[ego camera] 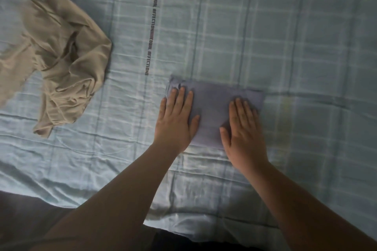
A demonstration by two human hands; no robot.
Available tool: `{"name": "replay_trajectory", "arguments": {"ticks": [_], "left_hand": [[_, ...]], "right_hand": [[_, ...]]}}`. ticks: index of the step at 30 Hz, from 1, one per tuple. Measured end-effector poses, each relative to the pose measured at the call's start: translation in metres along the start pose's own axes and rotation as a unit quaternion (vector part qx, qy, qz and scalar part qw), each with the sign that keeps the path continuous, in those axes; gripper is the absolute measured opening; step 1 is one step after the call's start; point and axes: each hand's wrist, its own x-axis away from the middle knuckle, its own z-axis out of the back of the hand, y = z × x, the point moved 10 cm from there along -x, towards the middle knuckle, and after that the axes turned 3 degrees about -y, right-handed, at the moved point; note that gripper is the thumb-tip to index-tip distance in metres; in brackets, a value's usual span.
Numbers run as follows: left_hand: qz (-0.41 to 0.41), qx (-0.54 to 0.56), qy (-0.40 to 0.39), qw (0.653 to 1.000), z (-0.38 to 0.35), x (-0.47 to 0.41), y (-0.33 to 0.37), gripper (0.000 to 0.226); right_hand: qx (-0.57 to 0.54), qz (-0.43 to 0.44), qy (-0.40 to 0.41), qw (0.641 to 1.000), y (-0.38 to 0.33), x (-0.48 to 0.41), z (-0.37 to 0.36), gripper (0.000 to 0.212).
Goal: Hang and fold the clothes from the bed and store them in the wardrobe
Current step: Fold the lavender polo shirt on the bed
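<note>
Both hands lie flat with straight fingers on a folded purple cloth [212, 107] near the bed's [285, 36] front edge: the left hand [176, 120] presses its left end, the right hand [243, 132] its right end. Farther off to the left, well apart, a crumpled beige garment [59, 60] lies on the checked sheet.

Dim, soft daylight; slight motion blur throughout, dark shadow along the bottom edge.

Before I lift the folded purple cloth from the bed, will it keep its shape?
Probably not by itself: the folded purple cloth looks thin and soft under the flat left hand and right hand, so it may sag or unfold. Likely light; supporting it from below seems safer.
</note>
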Motion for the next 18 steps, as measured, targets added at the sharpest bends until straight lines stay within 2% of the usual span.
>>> {"name": "replay_trajectory", "arguments": {"ticks": [2,3,5,7,8,10,11,14,16,18], "left_hand": [[0.018,0.081,0.032,0.996,0.015,0.001,-0.007,0.063],[0.053,0.132,0.060,0.988,0.027,0.003,-0.017,0.062],[0.184,0.231,0.102,0.950,0.042,0.014,-0.049,0.060],[0.329,0.315,0.046,0.889,0.031,0.025,-0.077,0.060],[0.372,0.329,0.002,0.868,0.024,0.027,-0.083,0.058],[0.385,0.312,-0.063,0.866,0.022,0.021,-0.084,0.050],[0.379,0.304,-0.084,0.870,0.021,0.015,-0.082,0.048],[0.370,0.295,-0.134,0.871,0.009,0.002,-0.073,0.064],[0.390,0.322,-0.135,0.852,0.000,-0.003,-0.076,0.079],[0.399,0.379,-0.125,0.826,-0.008,-0.009,-0.085,0.078]], "right_hand": [[-0.075,-0.022,0.035,0.996,0.003,0.002,0.017,0.056],[-0.122,-0.054,0.065,0.989,0.009,0.006,0.030,0.053],[-0.193,-0.158,0.113,0.962,0.030,0.013,0.053,0.049],[-0.216,-0.273,0.095,0.933,0.047,0.019,0.055,0.038],[-0.242,-0.328,0.071,0.910,0.056,0.021,0.049,0.035],[-0.284,-0.423,0.026,0.860,0.066,0.023,0.035,0.038],[-0.281,-0.449,0.015,0.848,0.070,0.024,0.032,0.041],[-0.255,-0.478,-0.005,0.840,0.077,0.023,0.021,0.050],[-0.250,-0.481,-0.007,0.840,0.080,0.022,0.015,0.050],[-0.256,-0.472,-0.020,0.843,0.086,0.019,0.006,0.046]]}}
